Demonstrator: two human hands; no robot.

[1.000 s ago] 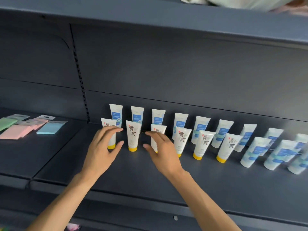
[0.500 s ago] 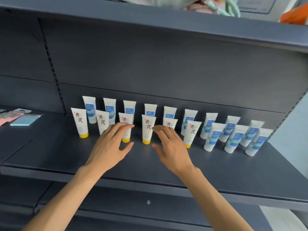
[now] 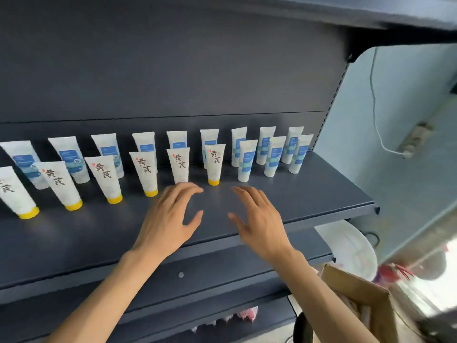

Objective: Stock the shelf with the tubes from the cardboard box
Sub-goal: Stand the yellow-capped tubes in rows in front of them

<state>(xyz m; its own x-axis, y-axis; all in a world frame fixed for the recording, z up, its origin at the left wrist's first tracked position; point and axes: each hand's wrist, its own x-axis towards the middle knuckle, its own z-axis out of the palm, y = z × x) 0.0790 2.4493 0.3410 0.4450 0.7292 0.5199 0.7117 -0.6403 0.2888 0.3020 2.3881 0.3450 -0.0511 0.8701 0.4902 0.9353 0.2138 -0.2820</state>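
Two rows of white tubes stand cap-down on the dark grey shelf (image 3: 309, 194). The front row holds several yellow-capped tubes (image 3: 146, 173) with dark characters, then blue-labelled ones (image 3: 247, 160) at the right. A back row of blue-labelled tubes (image 3: 110, 153) runs behind them. My left hand (image 3: 168, 219) hovers over the shelf with fingers spread, its fingertips just in front of one yellow-capped tube (image 3: 179, 164). My right hand (image 3: 259, 219) hovers beside it, fingers relaxed, holding nothing. An open cardboard box (image 3: 358, 290) sits low at the right; its contents are blurred.
The shelf above (image 3: 371, 11) overhangs the tubes. A pale blue wall (image 3: 395, 144) with a hanging white cable (image 3: 376, 115) and socket lies right of the shelf end. A white round object (image 3: 351, 248) sits behind the box. A lower shelf (image 3: 222, 276) runs beneath.
The view has swung right along the shelf. Both hands have moved right, off the yellow-capped tubes, and now hover apart from them. The cardboard box has come into view.
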